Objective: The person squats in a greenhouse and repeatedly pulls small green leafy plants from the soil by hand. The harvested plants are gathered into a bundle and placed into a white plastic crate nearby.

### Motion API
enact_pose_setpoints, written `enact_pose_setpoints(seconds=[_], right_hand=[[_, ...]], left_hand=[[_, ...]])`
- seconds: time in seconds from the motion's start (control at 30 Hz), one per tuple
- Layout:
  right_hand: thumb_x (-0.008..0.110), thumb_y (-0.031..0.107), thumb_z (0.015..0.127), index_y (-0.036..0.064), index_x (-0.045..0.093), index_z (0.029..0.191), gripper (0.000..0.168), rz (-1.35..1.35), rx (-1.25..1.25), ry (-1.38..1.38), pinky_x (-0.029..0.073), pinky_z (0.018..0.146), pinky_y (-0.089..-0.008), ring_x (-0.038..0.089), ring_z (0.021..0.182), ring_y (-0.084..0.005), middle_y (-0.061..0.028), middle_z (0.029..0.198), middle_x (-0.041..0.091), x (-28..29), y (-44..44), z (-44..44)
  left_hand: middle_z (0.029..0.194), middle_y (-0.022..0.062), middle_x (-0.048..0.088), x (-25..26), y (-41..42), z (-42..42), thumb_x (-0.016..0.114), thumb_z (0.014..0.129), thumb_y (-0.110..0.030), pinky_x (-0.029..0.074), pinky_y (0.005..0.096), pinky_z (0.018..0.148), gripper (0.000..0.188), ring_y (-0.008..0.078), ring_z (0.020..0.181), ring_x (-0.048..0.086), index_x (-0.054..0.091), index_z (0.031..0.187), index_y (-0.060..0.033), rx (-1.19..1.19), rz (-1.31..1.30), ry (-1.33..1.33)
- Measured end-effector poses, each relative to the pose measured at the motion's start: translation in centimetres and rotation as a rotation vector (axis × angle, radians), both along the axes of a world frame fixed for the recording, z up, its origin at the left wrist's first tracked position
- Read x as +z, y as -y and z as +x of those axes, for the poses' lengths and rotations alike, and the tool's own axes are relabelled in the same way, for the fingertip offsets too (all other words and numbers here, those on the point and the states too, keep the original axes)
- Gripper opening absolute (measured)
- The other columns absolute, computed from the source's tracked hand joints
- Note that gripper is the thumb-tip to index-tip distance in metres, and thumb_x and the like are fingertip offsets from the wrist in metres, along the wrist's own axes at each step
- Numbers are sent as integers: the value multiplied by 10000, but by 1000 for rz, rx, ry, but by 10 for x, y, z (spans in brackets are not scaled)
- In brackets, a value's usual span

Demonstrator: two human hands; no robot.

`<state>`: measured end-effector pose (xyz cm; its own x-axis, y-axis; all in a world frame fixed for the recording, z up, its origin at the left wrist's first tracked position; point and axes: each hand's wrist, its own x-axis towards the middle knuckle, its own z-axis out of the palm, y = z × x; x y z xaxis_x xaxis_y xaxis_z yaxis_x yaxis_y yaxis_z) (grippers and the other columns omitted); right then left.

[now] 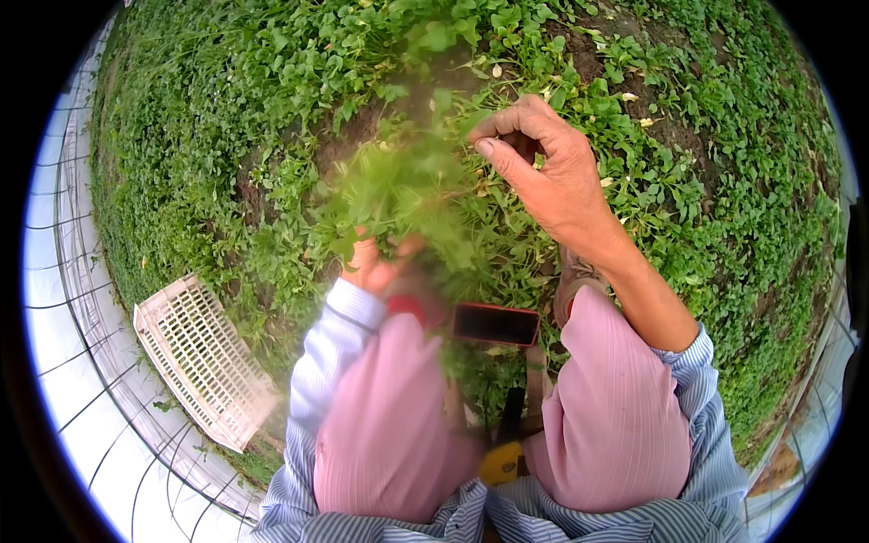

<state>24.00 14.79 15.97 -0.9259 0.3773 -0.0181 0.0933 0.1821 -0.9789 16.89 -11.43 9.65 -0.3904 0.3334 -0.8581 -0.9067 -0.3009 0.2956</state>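
Note:
A loose bunch of leafy greens (407,190), blurred by motion, is in my left hand (377,268), just in front of my left knee. Its leaves hide part of my fingers. My right hand (550,170) is raised over the plants to the right of the bunch, thumb and index fingertip drawn together in a pinch. Blurred green lies right by those fingertips; whether a stem or leaf is held between them cannot be made out. Low leafy plants (652,183) cover the soil beneath both hands.
A phone (495,324) in a red case lies between my shoes. Off to the left, a white slatted plastic crate (204,360) is tilted near the pale sheeting (75,292) at the bed's edge. Something yellow (501,464) sits between my thighs. Bare soil (686,139) shows in patches.

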Motion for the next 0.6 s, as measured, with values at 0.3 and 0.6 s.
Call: enact_pose_setpoints(seconds=[0.3,0.6], right_hand=[[726,131,793,73,683,929,154,254,212,-200,465,763,-361,568,876,-243,-73,895,562,-15,10,-22],[724,146,815,37,622,880,162,-83,139,-97,465,748,-352,562,840,-237,-99,903,564,-21,0,-14]], left_hand=[[1064,87,675,7,-14,4,585,944,-361,563,344,673,339,227,931,662,607,1182,-121,-278,-96,-99],[1126,156,663,10,-30,3,635,916,-343,571,353,746,425,276,965,667,585,1201,-31,-220,183,55]])
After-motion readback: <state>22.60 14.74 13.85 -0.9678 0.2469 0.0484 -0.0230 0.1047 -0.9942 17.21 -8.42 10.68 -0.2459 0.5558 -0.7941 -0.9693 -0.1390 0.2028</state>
